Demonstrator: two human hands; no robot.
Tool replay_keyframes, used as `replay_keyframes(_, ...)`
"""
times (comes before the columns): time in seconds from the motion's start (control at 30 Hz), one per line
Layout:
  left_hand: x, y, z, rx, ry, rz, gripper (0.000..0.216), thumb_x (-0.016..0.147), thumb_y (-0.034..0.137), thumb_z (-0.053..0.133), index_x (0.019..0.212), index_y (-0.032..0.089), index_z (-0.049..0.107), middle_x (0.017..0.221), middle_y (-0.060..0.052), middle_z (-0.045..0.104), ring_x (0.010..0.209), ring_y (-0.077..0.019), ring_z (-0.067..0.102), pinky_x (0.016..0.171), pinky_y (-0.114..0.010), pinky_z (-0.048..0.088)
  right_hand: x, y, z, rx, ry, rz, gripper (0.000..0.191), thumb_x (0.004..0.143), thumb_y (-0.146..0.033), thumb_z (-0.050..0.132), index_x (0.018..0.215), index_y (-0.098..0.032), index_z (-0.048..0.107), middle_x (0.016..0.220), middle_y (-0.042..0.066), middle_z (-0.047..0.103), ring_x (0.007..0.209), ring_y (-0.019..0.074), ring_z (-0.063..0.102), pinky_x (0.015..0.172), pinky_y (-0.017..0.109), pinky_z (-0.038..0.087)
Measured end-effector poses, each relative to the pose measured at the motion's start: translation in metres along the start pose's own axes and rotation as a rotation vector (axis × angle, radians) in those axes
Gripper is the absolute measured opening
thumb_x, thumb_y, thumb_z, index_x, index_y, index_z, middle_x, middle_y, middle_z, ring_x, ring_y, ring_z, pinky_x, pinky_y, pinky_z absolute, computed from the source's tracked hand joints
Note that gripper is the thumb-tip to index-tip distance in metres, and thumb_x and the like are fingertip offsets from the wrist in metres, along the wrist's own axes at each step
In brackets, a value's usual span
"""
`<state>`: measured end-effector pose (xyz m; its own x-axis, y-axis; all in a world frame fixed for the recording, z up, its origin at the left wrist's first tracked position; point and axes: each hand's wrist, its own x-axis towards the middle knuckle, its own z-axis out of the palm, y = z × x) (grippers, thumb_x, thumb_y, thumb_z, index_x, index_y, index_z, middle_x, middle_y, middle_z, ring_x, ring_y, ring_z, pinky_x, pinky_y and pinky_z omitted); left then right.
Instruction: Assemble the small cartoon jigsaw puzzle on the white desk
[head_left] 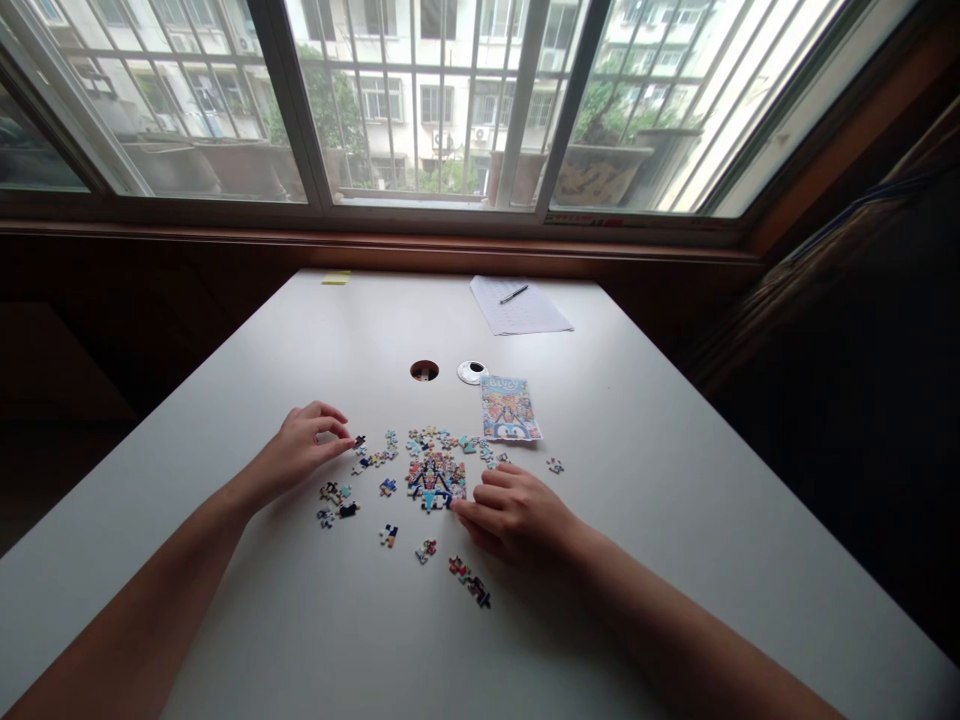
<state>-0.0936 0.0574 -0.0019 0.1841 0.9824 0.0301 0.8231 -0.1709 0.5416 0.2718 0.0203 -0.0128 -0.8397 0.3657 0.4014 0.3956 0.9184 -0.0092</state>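
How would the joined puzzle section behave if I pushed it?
The joined section lies flat, so it should slide rather than tip. Being interlocked rather than solid, it could buckle or split at its seams. The smooth-looking table probably offers little friction.

The partly assembled jigsaw is crowded with reds, oranges and whites, crossed by dark angular lines above a bright blue patch. Left of the jigsaw, a loose piece is nearly black; in front of it, another mixes navy, white and tan. Behind and right of it, the picture card has pale lettering on light blue over a busy multicoloured pattern. Beneath the jigsaw, the tabletop is plain white.
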Motion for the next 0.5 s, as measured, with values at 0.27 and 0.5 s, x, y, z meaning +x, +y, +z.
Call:
replay_keyframes(0.27, 0.0007, 0.0001, -0.0001, 0.009, -0.027, 0.004, 0.048, 0.085, 0.069, 0.061, 0.088, 0.025, 0.079, 0.123, -0.009, 0.063, 0.118, -0.0337, 0.052, 0.098, -0.048, 0.050, -0.0007, -0.0021, -0.0009, 0.008, 0.001, -0.015, 0.016, 0.100, -0.024, 0.051, 0.102, -0.020, 0.067, 0.073, 0.001, 0.060, 0.070, 0.0174, 0.046, 0.067, 0.033, 0.030)
replay_keyframes(0.5, 0.0015, -0.0076, -0.0053, -0.068, -0.031, -0.003, 0.047, 0.086, 0.067, 0.061, 0.089, 0.024, 0.080, 0.120, -0.009, 0.063, 0.109, -0.0290, 0.061, 0.090, -0.040, 0.057, 0.0004, -0.0040, -0.0029, 0.020, -0.004, -0.028, 0.016, 0.100, -0.024, 0.050, 0.099, -0.020, 0.066, 0.072, 0.001, 0.060, 0.069, 0.0169, 0.046, 0.067, 0.034, 0.030)
